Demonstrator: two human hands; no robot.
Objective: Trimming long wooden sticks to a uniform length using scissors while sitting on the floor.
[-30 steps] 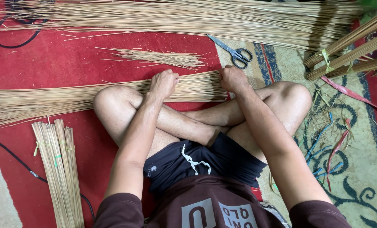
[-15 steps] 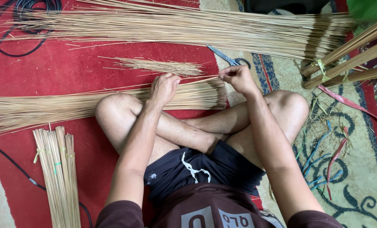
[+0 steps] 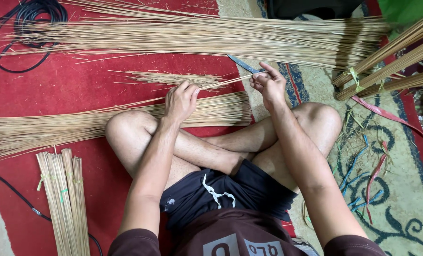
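We cannot see all of the scissors [image 3: 243, 64]: only the grey blades show on the floor, and the handles are hidden behind the right hand [image 3: 268, 85]. That hand's grip is closed on the end of a few thin sticks [image 3: 228, 81], pinched between thumb and fingers. The left hand [image 3: 180, 100] holds the same sticks further along, its grip curled shut round them, just above the long sheaf of sticks [image 3: 78, 125] that lies across the red carpet [image 3: 78, 85] in front of the crossed legs. The sheaf's left end runs out of view. A small loose tuft of sticks [image 3: 173, 78] lies just beyond the left hand. A wider layer of sticks [image 3: 197, 38] stretches across the top, cut off at both sides. Tied bundles [image 3: 64, 199] with green bands lie at lower left, cut off by the bottom edge. The black cable [image 3: 26, 19] at upper left is only partly in view.
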